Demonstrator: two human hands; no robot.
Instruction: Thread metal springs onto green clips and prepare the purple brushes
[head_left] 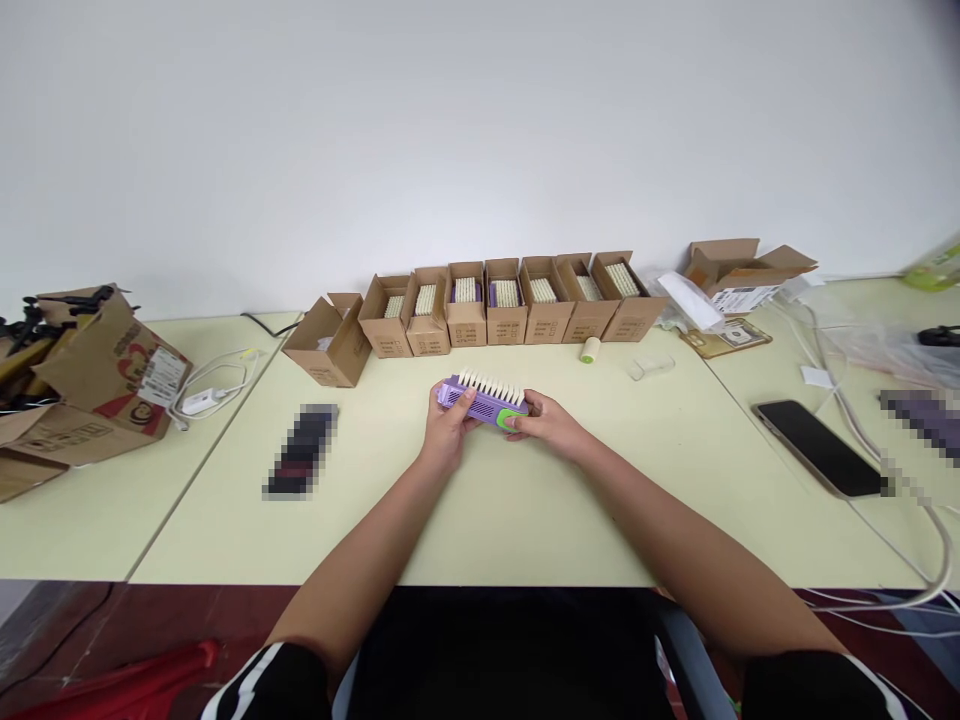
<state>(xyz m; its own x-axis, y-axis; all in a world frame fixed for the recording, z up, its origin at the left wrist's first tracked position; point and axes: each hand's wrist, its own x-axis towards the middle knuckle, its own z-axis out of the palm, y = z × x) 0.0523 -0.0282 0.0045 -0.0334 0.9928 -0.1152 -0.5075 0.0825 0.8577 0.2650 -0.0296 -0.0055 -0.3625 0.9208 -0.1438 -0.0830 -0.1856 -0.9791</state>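
Observation:
Both my hands hold a purple brush point(484, 400) with a row of pale bristles on top and a green end cap, a little above the pale yellow table point(525, 510). My left hand point(448, 428) grips its left end, fingers wrapped round it. My right hand point(546, 420) pinches the green right end. Behind the brush stands a row of several small open cardboard boxes point(504, 300) with similar brushes packed inside.
An empty open box point(328, 340) stands left of the row. Larger cartons point(82, 385) and a white charger point(201, 400) lie at far left. A tape roll point(590, 349), a phone point(819, 447), white cables point(855, 420) and another open box point(742, 275) are at right.

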